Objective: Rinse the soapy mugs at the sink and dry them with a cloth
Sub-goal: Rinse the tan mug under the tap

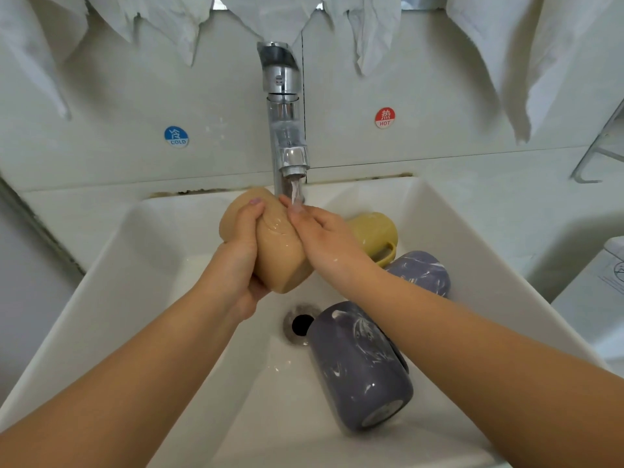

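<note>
Nearest to me, a dark purple ceramic mug streaked with white suds [361, 366] lies on its side on the sloping wall of the white rectangular ceramic sink [111, 282], its base toward me and its mouth beside the round metal drain [301, 324]. Beyond it, on the right side of the basin, a second purple soapy mug [423, 271] lies on its side, partly hidden behind my right forearm, and just behind that I see a mustard-yellow ceramic mug [374, 233] with its handle facing me. Above the middle of the basin my left hand [241, 261] has its grip curled round a beige ceramic mug [280, 248], which is tilted, wet and glossy, fingers over the top and thumb underneath. My right hand [324, 243] rests flat against the mug's right side, fingers straight, their tips in the thin stream of water [295, 190] falling from the chrome tap [285, 130]. On the white wall behind I see a blue round COLD sticker [176, 136] to the left and a red round HOT sticker [385, 117] to the right. White cloths [169, 18] hang along the top.
</note>
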Available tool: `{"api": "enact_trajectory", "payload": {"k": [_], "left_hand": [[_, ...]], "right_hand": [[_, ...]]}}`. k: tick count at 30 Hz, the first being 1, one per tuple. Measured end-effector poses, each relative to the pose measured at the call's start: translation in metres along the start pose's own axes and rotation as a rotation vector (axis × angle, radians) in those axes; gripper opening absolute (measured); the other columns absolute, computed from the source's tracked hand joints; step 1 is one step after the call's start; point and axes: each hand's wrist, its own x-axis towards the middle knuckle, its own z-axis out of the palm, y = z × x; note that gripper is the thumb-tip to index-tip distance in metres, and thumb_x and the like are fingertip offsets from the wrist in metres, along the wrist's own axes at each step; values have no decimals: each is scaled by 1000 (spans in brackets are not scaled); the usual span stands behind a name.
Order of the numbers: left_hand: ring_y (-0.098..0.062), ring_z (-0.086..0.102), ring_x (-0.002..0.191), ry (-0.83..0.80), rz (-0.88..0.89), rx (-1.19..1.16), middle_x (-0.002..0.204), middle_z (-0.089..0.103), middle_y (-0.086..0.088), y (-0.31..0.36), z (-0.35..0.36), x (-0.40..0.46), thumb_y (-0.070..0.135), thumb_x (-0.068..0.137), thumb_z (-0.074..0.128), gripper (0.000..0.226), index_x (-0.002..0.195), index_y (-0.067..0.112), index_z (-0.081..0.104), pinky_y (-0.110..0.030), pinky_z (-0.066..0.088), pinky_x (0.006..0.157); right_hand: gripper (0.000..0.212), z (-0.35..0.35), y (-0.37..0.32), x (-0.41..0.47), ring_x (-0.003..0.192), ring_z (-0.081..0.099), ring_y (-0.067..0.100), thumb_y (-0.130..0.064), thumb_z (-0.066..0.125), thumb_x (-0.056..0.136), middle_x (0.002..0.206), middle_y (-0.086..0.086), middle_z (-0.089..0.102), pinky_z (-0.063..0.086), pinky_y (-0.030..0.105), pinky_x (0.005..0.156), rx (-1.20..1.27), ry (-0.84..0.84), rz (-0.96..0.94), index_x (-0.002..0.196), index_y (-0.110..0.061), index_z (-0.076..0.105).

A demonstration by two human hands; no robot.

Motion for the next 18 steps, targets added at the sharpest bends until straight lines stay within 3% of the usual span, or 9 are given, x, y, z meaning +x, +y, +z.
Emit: {"api": "enact_trajectory", "payload": {"k": [3, 5, 7, 10, 13, 16, 18], "left_hand": [[-17, 66, 99, 37, -9, -42, 104, 71, 0, 3, -2, 0, 64, 85, 54, 42, 99, 26, 60, -38, 55, 88], [-17, 67, 101, 46, -3, -117, 105, 72, 2, 7, -5, 1, 66, 85, 53, 43, 101, 26, 61, -36, 55, 86], [-18, 68, 97, 46, 0, -170, 104, 72, 0, 10, -10, 2, 65, 86, 52, 46, 105, 25, 61, -35, 56, 78], [-19, 72, 80, -6, -15, -206, 91, 75, -3, 11, -13, 2, 63, 90, 47, 46, 109, 24, 62, -31, 57, 62], [-19, 73, 72, -47, -17, -188, 88, 75, -6, 10, -15, 2, 57, 95, 40, 47, 116, 21, 62, -30, 58, 53], [-22, 74, 75, -127, -64, -176, 90, 76, -11, 10, -14, 2, 60, 97, 34, 56, 115, 15, 62, -34, 60, 54], [-25, 74, 87, -177, -88, -150, 98, 75, -13, 9, -12, 1, 67, 92, 37, 62, 114, 14, 62, -40, 62, 66]], "right_hand": [[31, 0, 0, 3, 112, 57, 17, -31, 47, 100, 115, -1, 64, 45, 34, 100, -7, 119, -36, 126, -23, 61], [38, -3, 3, 4, 117, 53, 23, -36, 51, 96, 124, 5, 56, 43, 42, 102, -12, 165, 19, 133, -28, 49], [52, -5, 4, -1, 116, 53, 22, -47, 52, 94, 131, 4, 51, 46, 40, 99, 55, 53, 161, 140, -26, 37], [64, 0, 7, -8, 115, 58, 24, -55, 56, 88, 131, 3, 53, 53, 45, 92, 268, -208, 309, 141, -26, 34], [64, 4, 12, -8, 109, 59, 13, -43, 67, 84, 119, -6, 56, 57, 33, 84, 139, -238, 152, 137, -26, 34], [42, -1, 12, -8, 85, 61, 0, -33, 69, 85, 96, -15, 60, 52, 15, 66, 62, -194, -1, 118, -31, 43], [31, -5, 11, -8, 86, 61, 2, -40, 61, 89, 96, -16, 60, 57, 23, 68, 9, -171, -14, 113, -34, 43]]}}
